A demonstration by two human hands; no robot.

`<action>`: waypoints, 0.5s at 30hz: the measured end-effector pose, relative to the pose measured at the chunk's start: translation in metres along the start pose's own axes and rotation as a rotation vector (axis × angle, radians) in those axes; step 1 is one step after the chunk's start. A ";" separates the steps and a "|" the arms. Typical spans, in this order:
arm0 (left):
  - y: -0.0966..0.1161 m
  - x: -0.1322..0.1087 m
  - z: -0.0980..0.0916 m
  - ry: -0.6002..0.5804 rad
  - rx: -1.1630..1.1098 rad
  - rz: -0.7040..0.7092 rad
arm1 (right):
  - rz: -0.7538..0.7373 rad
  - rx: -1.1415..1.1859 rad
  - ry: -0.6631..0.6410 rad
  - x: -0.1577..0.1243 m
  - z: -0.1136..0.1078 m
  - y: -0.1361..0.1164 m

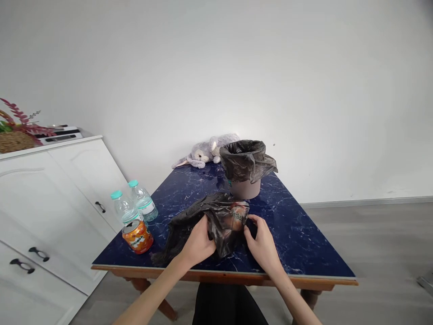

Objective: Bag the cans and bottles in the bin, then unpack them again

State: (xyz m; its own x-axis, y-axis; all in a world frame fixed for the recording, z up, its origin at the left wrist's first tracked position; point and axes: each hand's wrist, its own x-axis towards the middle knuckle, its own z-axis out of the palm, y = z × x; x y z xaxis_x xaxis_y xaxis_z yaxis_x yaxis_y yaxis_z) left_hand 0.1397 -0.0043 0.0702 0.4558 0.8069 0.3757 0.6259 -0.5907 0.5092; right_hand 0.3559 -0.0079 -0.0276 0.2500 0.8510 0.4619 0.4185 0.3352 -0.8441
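A thin black plastic bag (194,214) lies crumpled near the table's front edge. Through its right end shows an orange and white can-like object (239,212), partly veiled by the plastic. My left hand (199,241) is closed on the bag's folds, with some fingertips hidden in them. At the bag's right end, thumb and forefinger of my right hand (261,241) pinch the plastic beside the can-like object. Just behind the bag stands a grey bin (246,188) lined with another black bag (250,167) folded over its rim.
Left on the blue marbled table (297,243) stand an orange soda can (138,237) and two clear water bottles (123,207) with teal caps. Grey plush toys (203,153) lie at the back by the wall. A white cabinet (50,194) adjoins the left side.
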 end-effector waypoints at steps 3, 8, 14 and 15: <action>0.005 0.011 0.005 -0.097 0.062 0.144 | -0.013 -0.002 -0.005 0.001 0.000 -0.002; -0.002 0.023 0.018 -0.284 0.052 0.201 | -0.007 0.022 -0.011 0.002 -0.004 -0.008; -0.023 0.002 0.034 -0.103 -0.084 -0.013 | -0.067 0.016 -0.082 0.001 -0.007 -0.012; -0.027 -0.006 0.033 -0.077 -0.094 -0.034 | -0.059 0.014 -0.063 0.001 -0.007 -0.012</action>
State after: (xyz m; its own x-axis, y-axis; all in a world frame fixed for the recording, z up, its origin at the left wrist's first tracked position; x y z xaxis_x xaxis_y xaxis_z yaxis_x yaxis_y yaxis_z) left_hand 0.1407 0.0066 0.0283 0.4848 0.8223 0.2979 0.5818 -0.5575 0.5922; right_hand 0.3570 -0.0138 -0.0146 0.1697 0.8533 0.4930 0.4188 0.3904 -0.8198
